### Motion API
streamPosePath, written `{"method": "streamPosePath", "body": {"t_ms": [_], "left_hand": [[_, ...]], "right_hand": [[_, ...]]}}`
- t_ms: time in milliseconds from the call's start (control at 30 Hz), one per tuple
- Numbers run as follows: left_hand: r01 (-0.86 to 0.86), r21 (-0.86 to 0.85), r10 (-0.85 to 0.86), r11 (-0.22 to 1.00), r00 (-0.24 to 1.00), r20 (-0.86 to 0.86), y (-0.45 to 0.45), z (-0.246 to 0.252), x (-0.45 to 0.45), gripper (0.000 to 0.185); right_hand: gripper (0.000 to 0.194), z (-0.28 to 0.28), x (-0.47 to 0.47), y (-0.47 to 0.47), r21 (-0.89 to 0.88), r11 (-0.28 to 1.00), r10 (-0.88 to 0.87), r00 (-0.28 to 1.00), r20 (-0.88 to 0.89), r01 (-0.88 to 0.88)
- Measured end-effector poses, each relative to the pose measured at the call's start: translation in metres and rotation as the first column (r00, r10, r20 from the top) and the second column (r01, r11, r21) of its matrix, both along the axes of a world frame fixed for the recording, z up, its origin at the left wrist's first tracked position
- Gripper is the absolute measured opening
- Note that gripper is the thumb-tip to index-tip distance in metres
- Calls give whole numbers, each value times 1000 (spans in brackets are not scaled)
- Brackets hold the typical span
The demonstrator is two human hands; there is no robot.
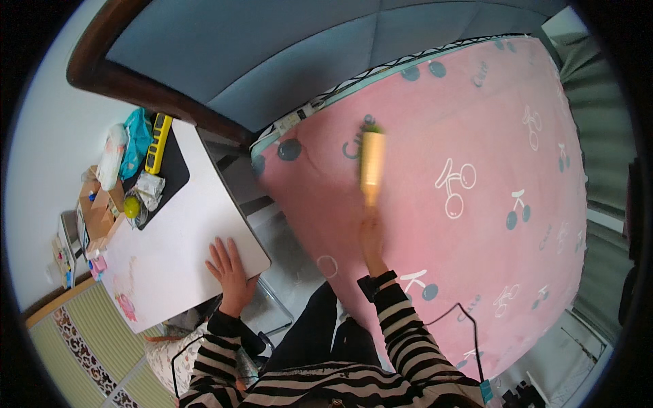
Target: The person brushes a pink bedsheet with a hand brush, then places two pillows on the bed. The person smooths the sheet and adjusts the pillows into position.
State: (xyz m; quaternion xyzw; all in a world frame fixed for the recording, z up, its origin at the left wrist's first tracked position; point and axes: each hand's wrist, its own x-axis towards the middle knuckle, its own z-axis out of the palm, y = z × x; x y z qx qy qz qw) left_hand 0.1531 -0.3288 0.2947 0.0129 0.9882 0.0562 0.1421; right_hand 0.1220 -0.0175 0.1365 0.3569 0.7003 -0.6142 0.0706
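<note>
My right hand point(371, 229) grips the handle of a bed brush with a pale wooden back point(373, 158). Slightly blurred, the brush lies over a pink bed sheet point(408, 137) printed with cherries; green bristles show at its far end and along its left side. Whether they touch the cloth I cannot tell. To the left, my left hand point(232, 278) rests palm down with fingers spread near the front corner of a white table point(194, 224). Nothing is held in it.
A blue padded headboard point(306, 56) with a dark wooden frame point(153, 104) borders the bed. A white power strip point(291, 121) sits at the mattress edge. Across the table are a cardboard box point(104, 217), a yellow object point(158, 143) and plastic bags point(136, 143). Curtains point(599, 117) hang right.
</note>
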Motion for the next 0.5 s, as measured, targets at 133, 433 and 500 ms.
{"method": "streamPosePath", "body": {"t_ms": [133,433,500], "left_hand": [[23,16,-23,1000,1000,-9,4,-5,-3,104],[-1,-22,1,1000,1000,17,-2,-8,0,108],[-16,-37,16,999,1000,-1,-6,-8,2,108]], "right_hand": [[32,0,-19,-21,104,994,32,994,-103,-21],[27,24,-24,-55,-449,882,117,990,-81,-141],[29,16,18,-31,-227,974,-10,1000,-20,5]]}}
